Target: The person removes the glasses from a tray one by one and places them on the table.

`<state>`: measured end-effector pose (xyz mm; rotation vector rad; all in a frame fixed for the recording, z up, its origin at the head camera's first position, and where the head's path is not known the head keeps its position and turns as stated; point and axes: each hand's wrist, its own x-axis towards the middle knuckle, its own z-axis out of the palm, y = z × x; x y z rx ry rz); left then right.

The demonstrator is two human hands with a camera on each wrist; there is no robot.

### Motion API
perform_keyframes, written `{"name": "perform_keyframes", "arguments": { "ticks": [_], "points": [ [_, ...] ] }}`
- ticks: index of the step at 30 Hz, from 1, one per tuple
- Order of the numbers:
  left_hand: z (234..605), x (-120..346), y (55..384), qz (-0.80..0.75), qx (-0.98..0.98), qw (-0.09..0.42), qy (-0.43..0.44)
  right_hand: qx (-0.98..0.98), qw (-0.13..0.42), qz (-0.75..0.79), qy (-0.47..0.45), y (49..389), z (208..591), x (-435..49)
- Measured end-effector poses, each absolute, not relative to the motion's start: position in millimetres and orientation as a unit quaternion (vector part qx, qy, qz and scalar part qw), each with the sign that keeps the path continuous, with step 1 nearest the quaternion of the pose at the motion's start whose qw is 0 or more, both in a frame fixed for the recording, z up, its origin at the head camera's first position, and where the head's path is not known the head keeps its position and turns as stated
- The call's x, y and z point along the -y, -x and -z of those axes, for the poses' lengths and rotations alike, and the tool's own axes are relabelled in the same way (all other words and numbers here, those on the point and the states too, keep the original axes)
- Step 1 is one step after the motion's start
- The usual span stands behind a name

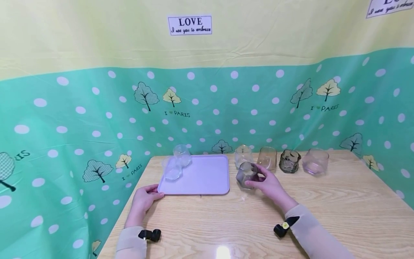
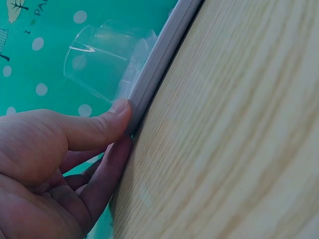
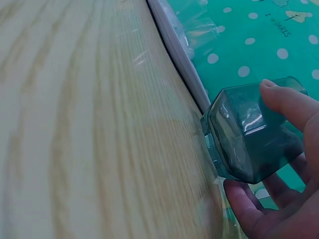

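My right hand [image 1: 268,183] grips a dark grey faceted glass [image 1: 245,176] just right of the tray. In the right wrist view the thumb lies along one side of this glass [image 3: 249,129] and the fingers curl beneath the other. At the near left corner of the pale purple tray [image 1: 200,180], my left hand [image 1: 145,198] pinches the rim between thumb and fingers. Two clear glasses stand on the tray's left side: one glass [image 1: 173,171] nearer, the other glass [image 1: 182,156] behind it.
Along the back of the wooden table [image 1: 207,219] stand a clear glass [image 1: 243,154], an amber glass [image 1: 267,158], a dark wavy glass [image 1: 289,161] and a pinkish glass [image 1: 316,161]. A green dotted curtain [image 1: 207,115] hangs behind the table and at both sides.
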<state>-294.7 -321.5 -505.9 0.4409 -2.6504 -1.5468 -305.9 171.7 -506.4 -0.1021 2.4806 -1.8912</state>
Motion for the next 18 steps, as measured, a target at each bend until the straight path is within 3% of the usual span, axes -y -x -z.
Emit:
{"name": "perform_keyframes", "arguments": {
  "ticks": [18],
  "points": [
    [508.1, 319.8, 294.4, 0.497, 0.854, 0.019, -0.151, -0.784, 0.02, 0.618, 0.053, 304.2, 511.9, -171.0]
  ]
}}
